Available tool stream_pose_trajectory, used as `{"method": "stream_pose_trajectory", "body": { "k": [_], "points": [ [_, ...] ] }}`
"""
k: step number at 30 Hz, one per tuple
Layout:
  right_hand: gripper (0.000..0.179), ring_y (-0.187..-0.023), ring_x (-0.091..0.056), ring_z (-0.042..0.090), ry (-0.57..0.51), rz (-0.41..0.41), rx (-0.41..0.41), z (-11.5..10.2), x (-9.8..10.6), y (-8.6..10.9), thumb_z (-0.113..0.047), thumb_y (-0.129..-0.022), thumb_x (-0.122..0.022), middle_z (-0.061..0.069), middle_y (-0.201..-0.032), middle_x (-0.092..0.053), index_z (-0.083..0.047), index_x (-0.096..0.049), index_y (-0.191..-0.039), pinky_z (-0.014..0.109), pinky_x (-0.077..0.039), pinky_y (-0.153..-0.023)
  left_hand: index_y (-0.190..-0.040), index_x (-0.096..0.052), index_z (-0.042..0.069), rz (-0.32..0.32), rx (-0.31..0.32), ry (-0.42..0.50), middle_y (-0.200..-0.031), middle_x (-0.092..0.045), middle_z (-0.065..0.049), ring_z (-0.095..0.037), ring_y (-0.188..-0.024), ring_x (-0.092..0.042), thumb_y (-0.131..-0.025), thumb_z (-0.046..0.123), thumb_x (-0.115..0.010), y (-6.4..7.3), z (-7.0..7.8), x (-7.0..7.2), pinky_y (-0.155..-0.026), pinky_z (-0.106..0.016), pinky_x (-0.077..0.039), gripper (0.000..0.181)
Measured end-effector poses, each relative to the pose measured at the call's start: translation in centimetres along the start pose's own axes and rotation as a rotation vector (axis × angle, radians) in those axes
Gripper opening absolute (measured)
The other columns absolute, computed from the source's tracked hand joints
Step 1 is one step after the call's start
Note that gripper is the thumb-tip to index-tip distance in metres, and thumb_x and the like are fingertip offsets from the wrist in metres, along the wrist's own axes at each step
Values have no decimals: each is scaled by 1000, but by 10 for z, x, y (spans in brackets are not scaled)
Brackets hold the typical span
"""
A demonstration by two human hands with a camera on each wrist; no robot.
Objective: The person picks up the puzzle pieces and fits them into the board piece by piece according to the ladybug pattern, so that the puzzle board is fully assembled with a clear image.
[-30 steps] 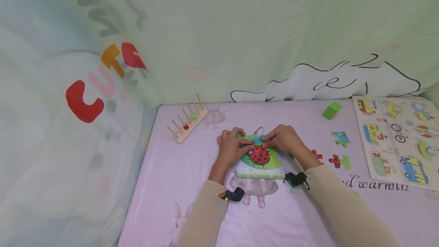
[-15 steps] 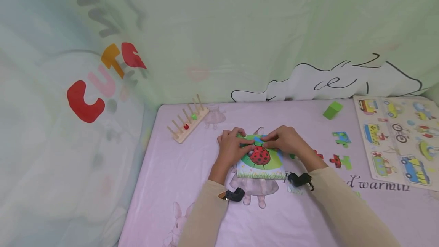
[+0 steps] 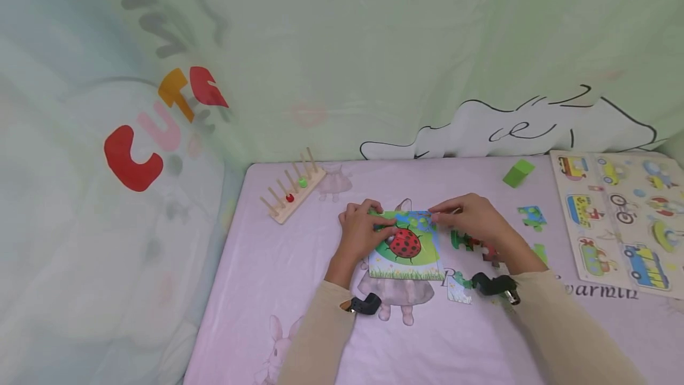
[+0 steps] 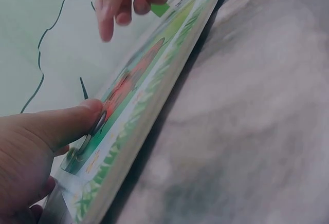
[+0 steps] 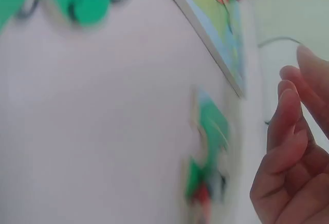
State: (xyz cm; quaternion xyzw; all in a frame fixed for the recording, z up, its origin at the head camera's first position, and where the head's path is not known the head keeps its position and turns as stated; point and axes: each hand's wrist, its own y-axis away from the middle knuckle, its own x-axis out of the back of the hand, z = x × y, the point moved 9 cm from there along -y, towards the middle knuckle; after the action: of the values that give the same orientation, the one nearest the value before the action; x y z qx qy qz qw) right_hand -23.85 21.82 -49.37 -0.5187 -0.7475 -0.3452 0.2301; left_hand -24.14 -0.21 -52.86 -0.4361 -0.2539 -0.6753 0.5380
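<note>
A ladybug jigsaw puzzle (image 3: pixel 414 271) lies on the table, its picture showing a red spotted ladybug on green with blue along the far edge. My left hand (image 3: pixel 358 232) holds its left side; the thumb (image 4: pixel 77 118) presses on the picture near the ladybug's head, with other fingers at the board's edge. Over the far right corner hovers my right hand (image 3: pixel 475 218), nothing between its loosely bent fingers (image 5: pixel 288 111). Loose jigsaw pieces lie right of the board: a green one (image 5: pixel 212 126) beside red ones, and a pale grassy one (image 3: pixel 458 294).
A blue-green jigsaw piece (image 3: pixel 531 217) and a green block (image 3: pixel 518 173) lie farther right. At the far right is a wooden vehicle puzzle board (image 3: pixel 611 227). A wooden peg stand (image 3: pixel 294 207) with red and green beads stands back left, near the curtain wall.
My right hand has let go of the blue part at the puzzle's far edge and moved right, uncovering it. My left hand has stayed in place.
</note>
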Motion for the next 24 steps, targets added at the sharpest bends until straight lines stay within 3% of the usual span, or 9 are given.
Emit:
{"method": "stream_pose_trajectory", "body": {
  "k": [6, 11, 17, 21, 24],
  "points": [
    [48, -99, -58, 28, 12, 124, -85, 20, 33, 17, -48, -96, -69, 18, -121, -69, -10, -74, -125, 29, -47, -69, -110, -79, 40, -3, 4, 4, -124, -59, 12, -21, -113, -44, -88, 54, -74, 1, -1, 0, -97, -47, -31, 27],
    [58, -97, -50, 33, 46, 266, -172, 53, 64, 32, -56, -96, -64, 22, -114, -64, -5, -72, -122, 33, -43, -67, -110, -79, 40, -4, 6, 5, -124, -58, 12, -21, -113, -44, -88, 54, -74, 0, -1, 0, -97, -47, -31, 27],
    [63, -97, -53, 37, 72, 333, -288, 98, 85, 48, -58, -97, -60, 26, -119, -63, -3, -68, -127, 34, -44, -66, -110, -79, 41, -4, 7, 3, -124, -58, 12, -22, -113, -44, -87, 54, -75, 1, 0, 0, -96, -47, -31, 27],
    [61, -103, -48, 43, 91, 360, -361, 119, 94, 57, -52, -98, -63, 30, -118, -62, 1, -65, -126, 47, -40, -75, -110, -79, 41, -3, 10, 10, -124, -58, 12, -22, -113, -44, -87, 54, -75, 1, -1, 1, -96, -47, -31, 26],
    [62, -107, -44, 47, 101, 353, -405, 131, 97, 62, -50, -98, -63, 32, -120, -60, 4, -63, -127, 50, -35, -78, -109, -79, 40, -2, 10, 13, -124, -58, 12, -22, -113, -44, -87, 54, -75, 1, -1, 1, -97, -47, -31, 27]
  ]
}}
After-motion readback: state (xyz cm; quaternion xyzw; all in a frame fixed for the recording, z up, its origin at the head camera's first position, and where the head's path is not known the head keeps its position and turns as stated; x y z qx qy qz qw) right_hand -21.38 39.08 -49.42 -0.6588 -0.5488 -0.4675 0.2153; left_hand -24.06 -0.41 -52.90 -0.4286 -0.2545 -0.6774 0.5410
